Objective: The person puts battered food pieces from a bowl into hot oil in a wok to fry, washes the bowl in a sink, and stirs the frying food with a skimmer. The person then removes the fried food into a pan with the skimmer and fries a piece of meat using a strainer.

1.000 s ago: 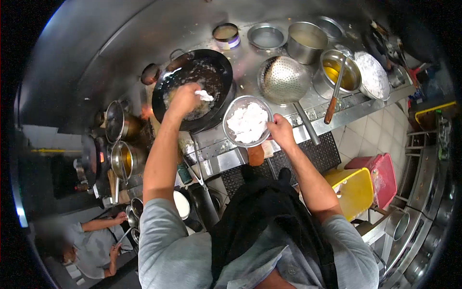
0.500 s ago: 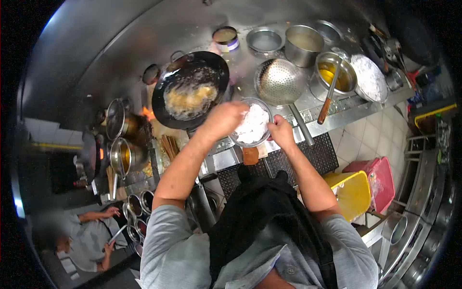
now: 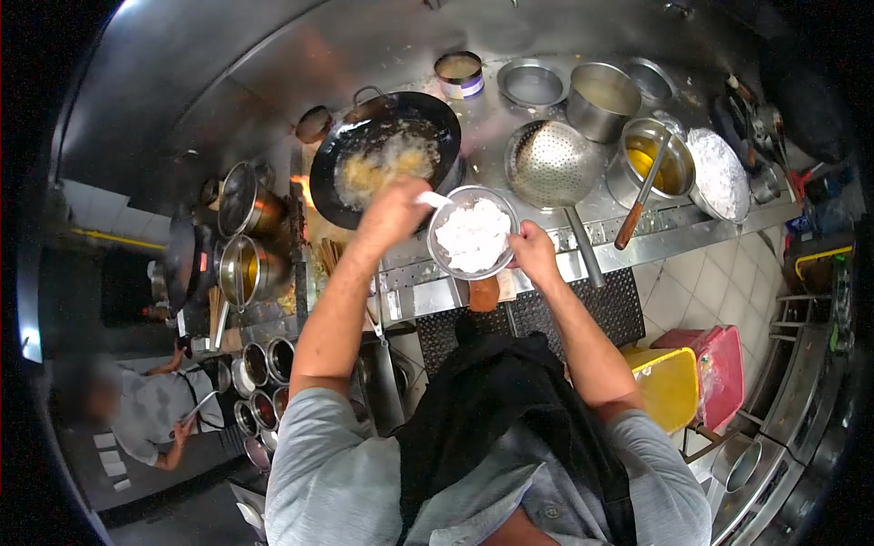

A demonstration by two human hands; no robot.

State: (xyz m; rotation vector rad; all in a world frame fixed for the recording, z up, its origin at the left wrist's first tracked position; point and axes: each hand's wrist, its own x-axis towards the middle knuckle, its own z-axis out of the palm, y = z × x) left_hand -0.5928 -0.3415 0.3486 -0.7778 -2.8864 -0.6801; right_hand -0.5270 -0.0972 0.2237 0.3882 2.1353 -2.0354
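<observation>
My left hand (image 3: 397, 217) is between the wok and the bowl, its fingers closed on a white coated piece (image 3: 433, 198) that sticks out to the right. Pale golden pieces (image 3: 369, 173) bubble in oil in the black wok (image 3: 335, 207). With my right hand (image 3: 533, 252) I grip the right rim of a metal bowl (image 3: 437, 254). White coated pieces (image 3: 473, 235) fill much of that bowl, which I hold beside the wok.
A perforated ladle (image 3: 553, 164), a pot of yellow liquid (image 3: 678, 182) and a bowl of white powder (image 3: 719, 173) stand to the right. Flame (image 3: 303, 189) shows left of the wok. Another person (image 3: 164, 409) works at lower left, near several containers.
My left hand went from over the wok to the bowl, and is now back toward the wok with a white piece. The view has shifted; the other person has moved a little.
</observation>
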